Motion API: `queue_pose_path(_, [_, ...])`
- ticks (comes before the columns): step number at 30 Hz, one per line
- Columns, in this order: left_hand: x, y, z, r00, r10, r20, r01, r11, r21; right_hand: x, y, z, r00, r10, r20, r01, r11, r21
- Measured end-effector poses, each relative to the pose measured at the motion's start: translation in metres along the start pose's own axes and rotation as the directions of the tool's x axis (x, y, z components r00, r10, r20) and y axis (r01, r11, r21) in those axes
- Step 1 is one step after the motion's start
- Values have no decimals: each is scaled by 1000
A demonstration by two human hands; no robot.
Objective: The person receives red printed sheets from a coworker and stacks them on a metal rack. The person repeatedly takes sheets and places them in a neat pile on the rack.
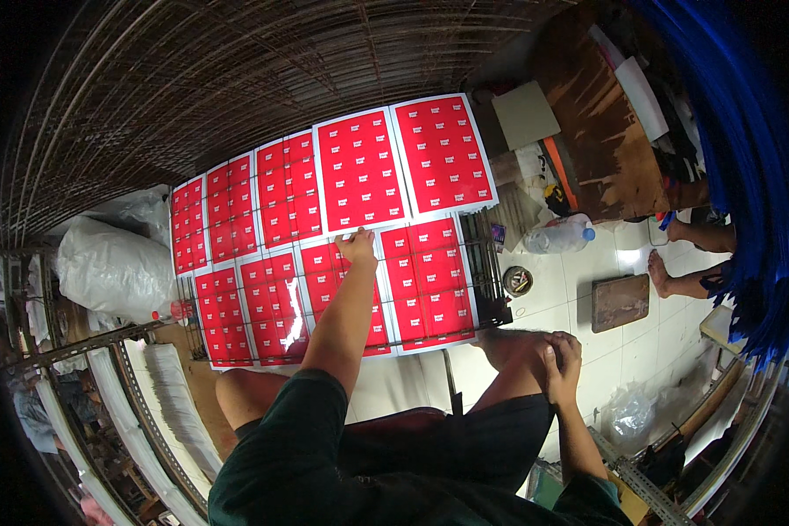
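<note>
Red printed sheets with white borders lie in two rows on a wire rack. My left hand reaches forward to the lower border of a red sheet in the far row, its fingers closed at that edge. To its right lies another red sheet, overlapping the rack's wires. Thin wires cross over the sheets in the near row, such as this red sheet, and over those at the far left. My right hand rests over my right knee with its fingers laid out, holding nothing.
Stacked wire shelves rise tilted behind the sheets. A plastic-wrapped bundle sits left. Rightward on the tiled floor are a plastic bottle, a round tin and a brown block. Another person's bare feet show near blue hanging strands.
</note>
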State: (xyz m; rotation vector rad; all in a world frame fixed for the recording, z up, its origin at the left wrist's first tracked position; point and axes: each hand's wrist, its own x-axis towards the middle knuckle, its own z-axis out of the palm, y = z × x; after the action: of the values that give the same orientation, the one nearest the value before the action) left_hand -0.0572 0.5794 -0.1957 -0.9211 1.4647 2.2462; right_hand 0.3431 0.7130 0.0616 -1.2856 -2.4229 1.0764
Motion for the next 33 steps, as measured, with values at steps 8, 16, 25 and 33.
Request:
queue_pose_path(8, [-25,12,12,996,84,-23,-82,991,102,1,-7,-1,1000,0,30,1,1000,-8])
queue_pose_path(16, [-27,14,13,999,21,-27,-22,1000,-20,2,-6,1,1000,13,22,-14,1000,17])
queue_pose_path(25, [-10,-1,6,996,89,-19,-87,992,94,2,-5,0,1000,-13,17,13,1000,-17])
queue_pose_path(33, [19,-6,-12,995,-67,70,72,994,-80,2,-2,0,1000,-15,14,15,1000,-6])
